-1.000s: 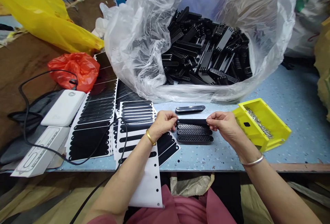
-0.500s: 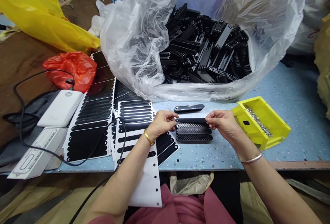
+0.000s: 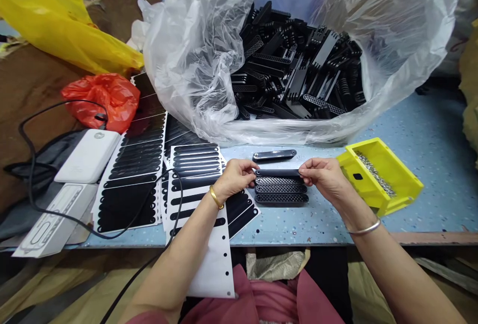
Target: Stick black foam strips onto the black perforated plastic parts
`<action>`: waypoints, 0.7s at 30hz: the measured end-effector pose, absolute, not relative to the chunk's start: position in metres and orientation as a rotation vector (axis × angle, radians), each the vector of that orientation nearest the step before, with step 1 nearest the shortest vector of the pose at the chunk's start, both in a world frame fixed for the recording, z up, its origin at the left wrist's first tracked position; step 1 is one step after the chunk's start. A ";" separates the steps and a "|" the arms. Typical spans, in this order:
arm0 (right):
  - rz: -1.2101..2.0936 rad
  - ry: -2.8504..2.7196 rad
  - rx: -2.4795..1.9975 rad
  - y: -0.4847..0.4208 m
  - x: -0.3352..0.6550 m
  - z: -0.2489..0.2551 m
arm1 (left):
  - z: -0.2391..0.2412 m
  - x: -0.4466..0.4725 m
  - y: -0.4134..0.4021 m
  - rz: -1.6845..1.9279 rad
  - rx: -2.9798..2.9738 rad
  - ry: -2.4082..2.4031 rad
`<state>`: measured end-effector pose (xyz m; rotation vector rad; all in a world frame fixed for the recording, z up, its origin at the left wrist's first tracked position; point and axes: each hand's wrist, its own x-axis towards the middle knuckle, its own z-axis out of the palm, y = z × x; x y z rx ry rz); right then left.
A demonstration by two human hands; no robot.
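Between my two hands stretches a thin black strip sticker (image 3: 279,172) with a small hole at its left end. My left hand (image 3: 239,178) pinches the left end between thumb and fingers, and my right hand (image 3: 320,174) pinches the right end. It lies along the far side of a row of black perforated bars (image 3: 282,198), seemingly over the farthest one; whether it touches is hard to see. Beyond it, a glossy black bar (image 3: 274,155) lies alone. Left of my left hand is a white backing sheet (image 3: 212,274) bearing more black strips, partly under my forearm.
A large clear plastic bag (image 3: 284,134) full of black bars (image 3: 280,60) stands at the back. On the right is a yellow bin (image 3: 403,179) of small metal pieces. To the left are sticker sheets (image 3: 127,204), a white power bank (image 3: 87,155), a box and a loose black cable (image 3: 127,234).
Both hands keep hold of the strip and have barely moved. The view has shifted slightly.
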<state>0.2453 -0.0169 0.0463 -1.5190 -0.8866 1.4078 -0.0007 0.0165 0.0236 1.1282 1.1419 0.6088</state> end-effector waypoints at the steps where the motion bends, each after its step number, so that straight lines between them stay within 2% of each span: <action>1: 1.420 -0.882 -1.512 -0.017 0.246 0.046 | 0.024 0.000 0.017 0.605 1.136 1.146; 10: 1.224 -1.021 -1.442 -0.022 0.250 0.053 | 0.020 0.001 0.017 0.605 1.193 1.155; 21: 1.289 -0.968 -1.431 -0.020 0.247 0.051 | 0.020 0.000 0.017 0.607 1.205 1.146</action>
